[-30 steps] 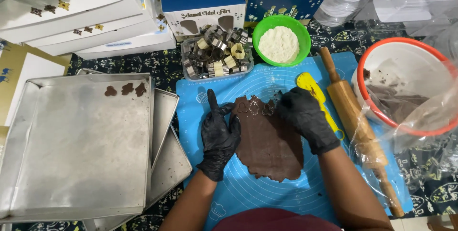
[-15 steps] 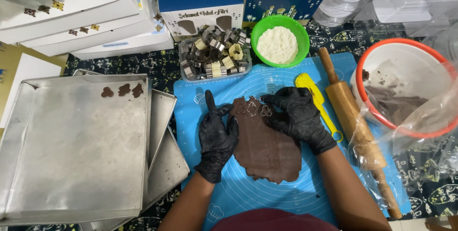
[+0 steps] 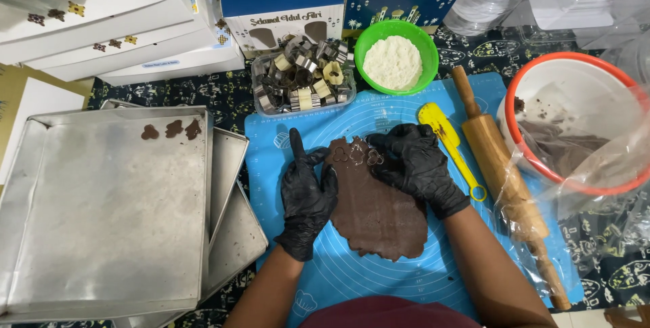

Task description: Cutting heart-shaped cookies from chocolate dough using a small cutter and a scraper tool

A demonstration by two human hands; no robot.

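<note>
A slab of rolled brown dough (image 3: 376,209) lies in the middle of the blue silicone mat (image 3: 474,267), both gloved hands at its far end. The left hand (image 3: 308,196) rests flat along the dough's left edge, fingers spread and gripping nothing — apparently steadying the sheet. The right hand (image 3: 414,162) curls over the top right corner, fingertips pressed down by small cutter outlines (image 3: 357,155); whether it pinches a cutter I cannot tell.

Tools sit along the mat's edges, within reach: a clear tub of metal cutters (image 3: 302,84) and a green bowl of flour (image 3: 396,56) at the far edge, a yellow spatula (image 3: 450,148) and wooden rolling pin (image 3: 508,182) at the right. Three cut shapes (image 3: 170,129) sit at the far edge of the baking tray (image 3: 101,213).

Compared with a second ago, the right hand has shifted up and leftward toward the far end — the left has barely moved.
</note>
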